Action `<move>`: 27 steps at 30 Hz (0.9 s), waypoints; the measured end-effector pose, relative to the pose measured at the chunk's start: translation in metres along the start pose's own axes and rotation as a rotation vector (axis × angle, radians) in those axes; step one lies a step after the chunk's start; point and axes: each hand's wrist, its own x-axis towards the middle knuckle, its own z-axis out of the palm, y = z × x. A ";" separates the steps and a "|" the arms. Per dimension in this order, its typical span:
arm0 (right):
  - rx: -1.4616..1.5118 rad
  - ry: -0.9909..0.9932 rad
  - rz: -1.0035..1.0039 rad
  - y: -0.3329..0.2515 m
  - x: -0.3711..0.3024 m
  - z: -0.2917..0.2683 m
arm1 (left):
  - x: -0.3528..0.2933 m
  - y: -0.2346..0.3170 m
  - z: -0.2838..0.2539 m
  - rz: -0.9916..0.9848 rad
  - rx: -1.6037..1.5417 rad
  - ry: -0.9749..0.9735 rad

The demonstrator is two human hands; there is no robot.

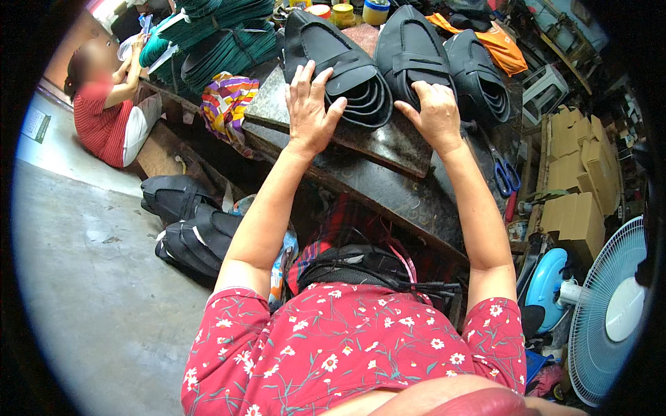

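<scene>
Three nested stacks of black shoe uppers with pointed toes lie side by side on the dark worktable (388, 177). On the left stack (336, 52) rests my left hand (309, 111), its fingers spread over the side and its thumb near the layered opening. My right hand (437, 118) has its fingers bent over the near end of the middle stack (413, 45), thumb apart at the left side; the fingertips are partly hidden. Right of it, untouched by either hand, sits the third stack (475, 66).
Blue-handled scissors (506, 177) lie at the table's right. Teal bundled pieces (229, 52) and jars (343, 15) stand behind. More black uppers (198, 239) are at lower left. A fan (603, 312) and cardboard pieces (576, 166) are at right. Another person (107, 118) sits far left.
</scene>
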 end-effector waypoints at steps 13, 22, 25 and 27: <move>-0.096 -0.461 0.206 0.016 0.045 -0.001 | 0.051 -0.012 0.014 -0.090 0.081 -0.081; -0.137 -0.212 0.059 0.039 0.033 0.027 | 0.048 -0.033 0.034 -0.098 -0.059 0.091; -0.177 -0.187 0.032 0.049 0.030 0.036 | 0.030 -0.022 0.025 -0.117 0.141 0.099; -0.182 -0.189 0.048 0.053 0.031 0.039 | -0.003 -0.005 0.009 -0.176 -0.057 0.111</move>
